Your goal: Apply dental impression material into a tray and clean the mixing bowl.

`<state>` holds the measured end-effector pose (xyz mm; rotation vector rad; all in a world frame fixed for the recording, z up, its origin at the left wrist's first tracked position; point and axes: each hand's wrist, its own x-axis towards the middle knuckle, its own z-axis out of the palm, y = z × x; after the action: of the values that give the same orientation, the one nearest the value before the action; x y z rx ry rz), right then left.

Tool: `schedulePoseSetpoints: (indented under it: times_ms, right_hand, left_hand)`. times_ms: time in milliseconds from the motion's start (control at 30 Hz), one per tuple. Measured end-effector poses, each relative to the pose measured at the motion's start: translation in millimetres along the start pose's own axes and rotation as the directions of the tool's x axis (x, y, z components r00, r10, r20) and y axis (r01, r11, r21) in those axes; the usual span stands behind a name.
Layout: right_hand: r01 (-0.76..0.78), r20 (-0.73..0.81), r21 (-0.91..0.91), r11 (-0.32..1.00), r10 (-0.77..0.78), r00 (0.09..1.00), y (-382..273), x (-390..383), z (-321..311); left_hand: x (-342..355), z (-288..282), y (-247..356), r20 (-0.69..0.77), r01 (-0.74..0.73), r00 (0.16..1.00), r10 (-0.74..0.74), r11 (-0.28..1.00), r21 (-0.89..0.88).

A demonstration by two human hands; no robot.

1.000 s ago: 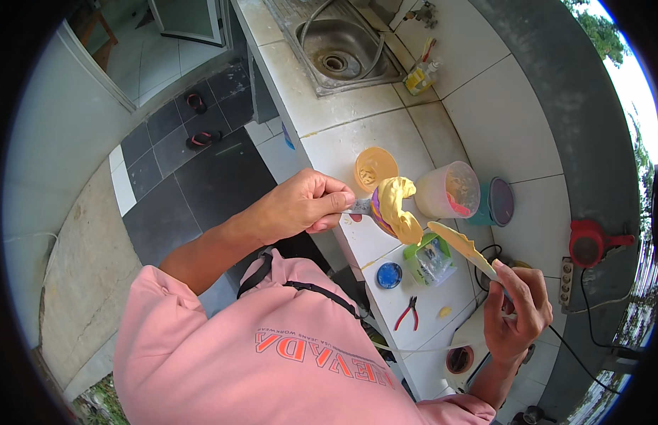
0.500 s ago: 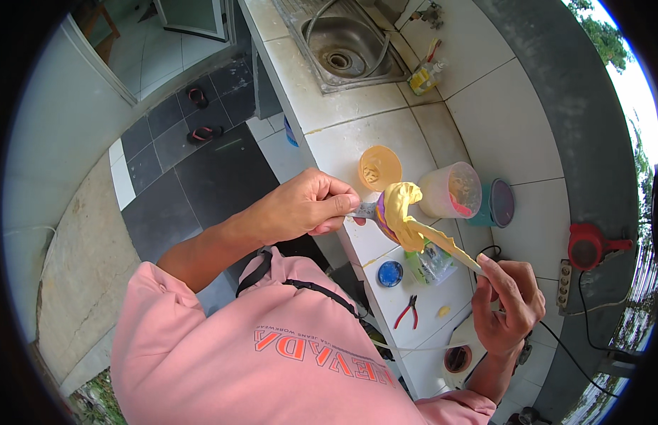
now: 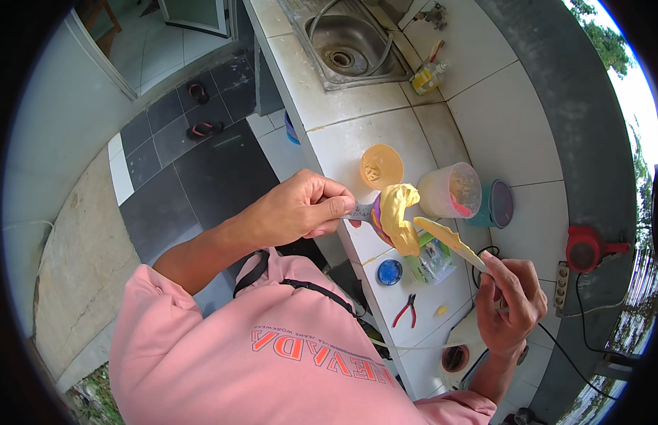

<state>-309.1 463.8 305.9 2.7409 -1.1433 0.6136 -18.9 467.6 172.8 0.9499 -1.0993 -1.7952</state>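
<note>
My left hand [image 3: 311, 207] is closed on the flat grey handle [image 3: 360, 211] of a tool with a rounded purple-and-yellow end. Thick, soft yellow paste [image 3: 398, 212] is heaped over that end and droops toward the counter. My right hand [image 3: 511, 301] pinches a narrow flat spatula [image 3: 453, 242], its blade smeared with the same yellow paste. The blade tip sits right beside the heap; I cannot tell if they touch. Beyond them stands an orange tub [image 3: 382, 167] with yellow residue inside.
On the white tiled counter [image 3: 375, 131] are a translucent tub [image 3: 450, 190], a teal container [image 3: 496, 204], a blue lid [image 3: 390, 272], a green-and-clear packet [image 3: 432, 262] and red-handled pliers [image 3: 405, 310]. A steel sink [image 3: 350, 44] lies farther off. A power strip [image 3: 562, 287] trails cables at right.
The spatula blade has drawn off the paste heap slightly, and its tip now shows as a separate edge. The heap hangs in a rounder lobe. My left hand has barely moved.
</note>
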Motion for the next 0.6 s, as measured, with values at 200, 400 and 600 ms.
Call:
schedulePoseSetpoints:
  times_ms: [200, 400, 600]
  right_hand:
    - [-0.008, 0.034, 0.025, 1.000, 0.007, 0.999, -6.7, 3.2, 2.3]
    - [0.015, -0.013, 0.066, 0.998, -0.014, 1.000, -10.4, 2.0, 1.1]
    - [0.038, -0.002, 0.063, 0.997, -0.038, 0.999, -5.8, 1.6, -1.5]
  left_hand:
    - [-2.8, -0.1, -2.3, -0.004, 0.008, 1.000, -0.008, 0.999, -0.031]
    - [-5.1, -0.4, -3.2, -0.006, 0.008, 1.000, -0.009, 0.999, -0.041]
    - [-7.5, -2.3, -2.8, -0.004, 0.009, 1.000, -0.009, 0.998, -0.057]
